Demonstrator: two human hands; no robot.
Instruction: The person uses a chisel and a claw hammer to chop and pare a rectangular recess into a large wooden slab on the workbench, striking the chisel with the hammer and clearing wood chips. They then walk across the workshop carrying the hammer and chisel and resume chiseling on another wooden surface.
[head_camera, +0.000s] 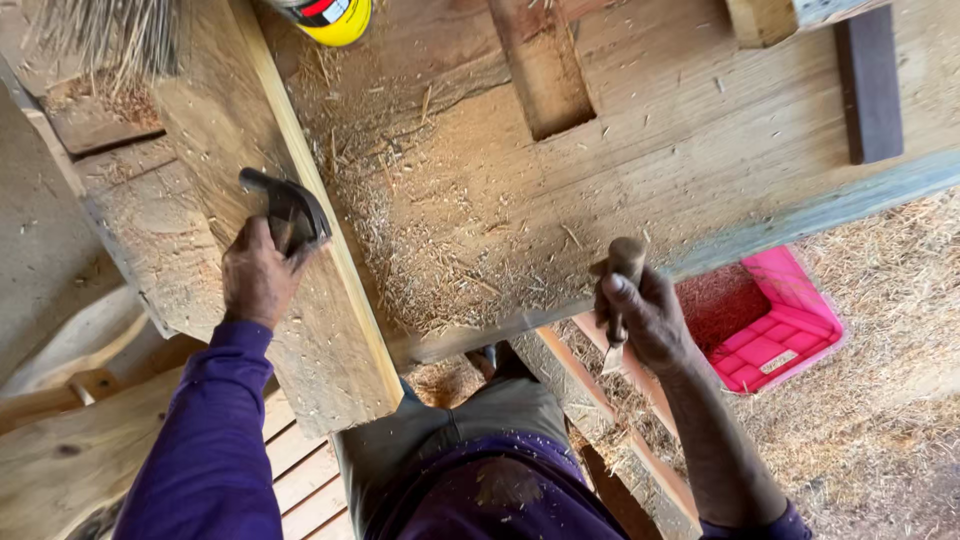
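The left hand (258, 275) is closed around a dark curved metal hammer head (288, 208) resting on a pale wooden plank (330, 340). The right hand (645, 320) grips a brown wooden-handled chisel (624, 275) at the near edge of the sawdust-covered wooden table (640, 150).

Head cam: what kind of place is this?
Likely a rough woodworking shop: a thick timber slab with a cut mortise, wood chips, and a chisel in the right hand.

Viewpoint: head-worn, above the thick, chip-strewn wooden workbench (520, 170).
Facing: steeply downward, over own lap.
Nearness: close, arm's reach.
Views: single, nothing shared.
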